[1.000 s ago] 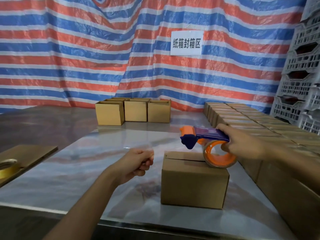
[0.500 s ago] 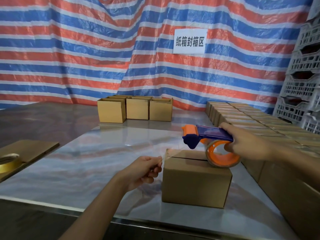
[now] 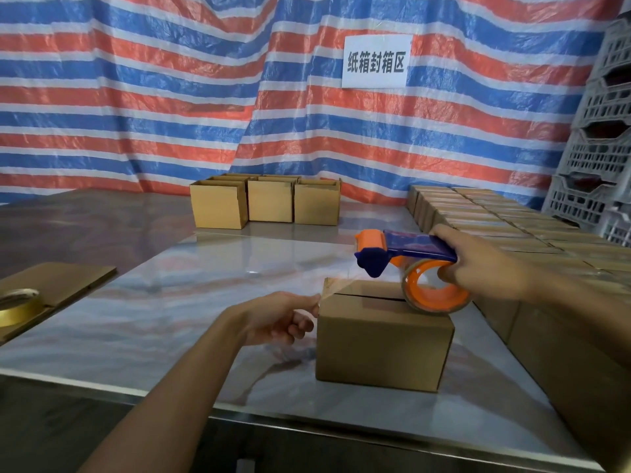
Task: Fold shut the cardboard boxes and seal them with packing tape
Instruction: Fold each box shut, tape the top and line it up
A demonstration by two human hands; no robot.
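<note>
A small cardboard box (image 3: 382,346) stands on the glossy table (image 3: 191,302) in front of me, its top flaps folded down with a seam showing. My right hand (image 3: 485,264) grips a blue and orange tape dispenser (image 3: 409,257) whose roll rests on the box's right top. A strip of clear tape (image 3: 338,285) runs from the dispenser to the box's upper left corner. There my left hand (image 3: 280,317) pinches the tape's end against the left edge.
Three open boxes (image 3: 266,203) stand at the back of the table. Many sealed boxes (image 3: 505,227) are packed along the right side. A flat cardboard sheet (image 3: 65,278) and a yellowish tape roll (image 3: 17,305) lie at left. Grey crates (image 3: 601,148) are stacked at far right.
My left hand has moved right, carrying the tape end from mid-air to the box's upper left corner. The dispenser has stayed over the box's right top.
</note>
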